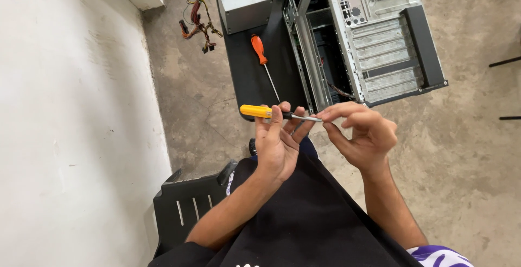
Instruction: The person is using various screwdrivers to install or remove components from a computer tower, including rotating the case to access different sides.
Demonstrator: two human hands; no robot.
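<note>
My left hand [278,142] holds a yellow-handled screwdriver [255,111] level, fingers wrapped near where handle meets shaft. My right hand [362,132] pinches at the tip of its metal shaft [306,118] with thumb and forefinger; whether something small is between the fingers I cannot tell. Both hands hover above my lap, just in front of an open computer case [369,33] lying on a black panel [247,77].
An orange-handled screwdriver [260,50] lies on the black panel. A grey power supply box [247,1] with a bundle of coloured wires [199,17] sits at the back. A white wall runs along the left; a black plastic chair [184,207] is under me on the concrete floor.
</note>
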